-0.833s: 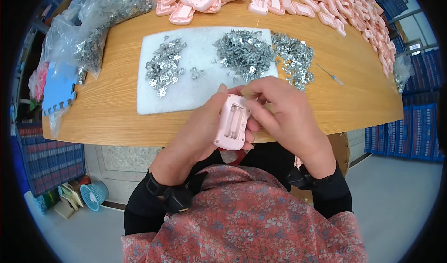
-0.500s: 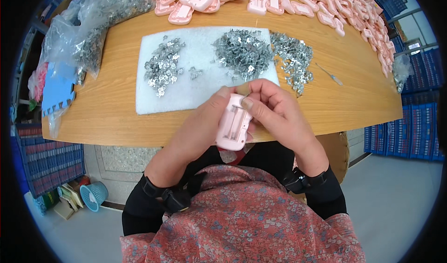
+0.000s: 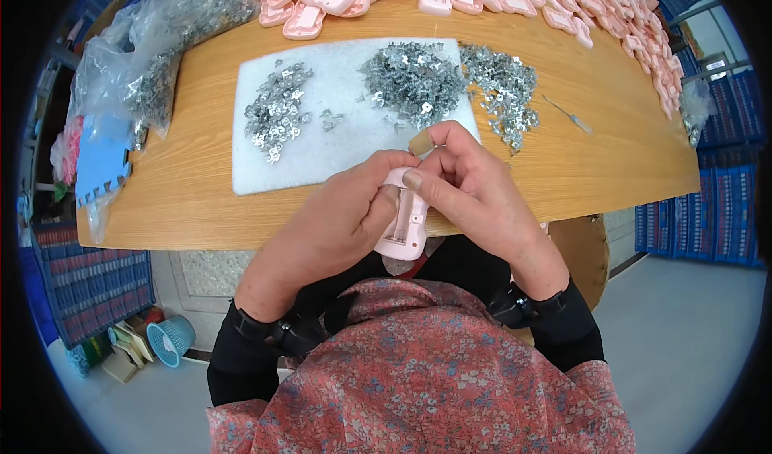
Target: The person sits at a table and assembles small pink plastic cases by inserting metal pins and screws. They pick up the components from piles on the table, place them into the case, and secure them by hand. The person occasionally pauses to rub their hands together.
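Near the table's front edge I hold a pink plastic casing [image 3: 416, 222] with a long battery compartment facing up and metal contacts at its lower end. My left hand [image 3: 346, 205] is closed around the casing's left side, its thumb bent down over the compartment. At the upper end my right hand [image 3: 478, 188] grips the rim, thumb on top and fingers curled behind. A tan wrap [image 3: 420, 142] covers its index fingertip. Whether a small metal piece sits between the fingers is hidden. Just beyond lies a white foam sheet [image 3: 338, 144] bearing small metal clips [image 3: 414, 84].
More clips [image 3: 507, 92] lie right of the foam, beside a thin tool with a clear handle [image 3: 575, 120]. Pink casings [image 3: 563, 4] heap along the far edge. Clear bags of metal parts [image 3: 189, 20] and a blue foam mat [image 3: 104, 160] occupy the left.
My left thumb has moved from the casing's upper edge down into the compartment. My right index finger has lifted slightly, and its thumb has shifted to the casing's top end.
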A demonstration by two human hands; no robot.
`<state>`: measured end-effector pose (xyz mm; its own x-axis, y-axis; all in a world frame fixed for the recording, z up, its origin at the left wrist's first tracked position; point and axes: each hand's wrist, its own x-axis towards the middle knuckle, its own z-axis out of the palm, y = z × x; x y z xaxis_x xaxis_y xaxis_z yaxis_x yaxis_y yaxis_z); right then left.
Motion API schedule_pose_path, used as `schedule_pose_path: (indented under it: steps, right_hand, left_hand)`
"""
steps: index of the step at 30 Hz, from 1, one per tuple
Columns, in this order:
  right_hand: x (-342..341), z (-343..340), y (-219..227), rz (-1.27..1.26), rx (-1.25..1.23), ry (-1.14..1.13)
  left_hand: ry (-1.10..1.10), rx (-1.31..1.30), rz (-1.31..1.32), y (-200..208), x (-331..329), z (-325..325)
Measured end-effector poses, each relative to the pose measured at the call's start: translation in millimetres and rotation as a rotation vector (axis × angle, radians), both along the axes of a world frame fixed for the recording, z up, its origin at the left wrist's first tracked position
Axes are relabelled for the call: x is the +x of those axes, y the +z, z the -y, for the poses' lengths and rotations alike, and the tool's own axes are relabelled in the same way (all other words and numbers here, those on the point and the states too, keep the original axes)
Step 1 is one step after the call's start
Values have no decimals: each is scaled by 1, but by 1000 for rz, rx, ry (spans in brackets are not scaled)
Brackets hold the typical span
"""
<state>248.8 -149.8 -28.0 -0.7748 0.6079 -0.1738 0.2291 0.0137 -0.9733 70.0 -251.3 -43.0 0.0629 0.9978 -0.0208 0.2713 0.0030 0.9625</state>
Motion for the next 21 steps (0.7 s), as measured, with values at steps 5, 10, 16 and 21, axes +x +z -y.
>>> schedule_pose_path:
  steps: [5, 10, 16, 21]
  right_hand:
    - [-2, 4, -4, -147, 6, -130]
    - [-4, 7, -15, -221, 88, -149]
    - [-18, 10, -14, -274, 106, -137]
    - [-19, 7, -13, -228, 59, -84]
  left_hand:
    - [180, -249, 470, -8, -2, -1]
    - [194, -258, 1075, -12, -3, 4]
    - [59, -287, 1275, -18, -8, 8]
    - [45, -303, 1294, -15, -3, 10]
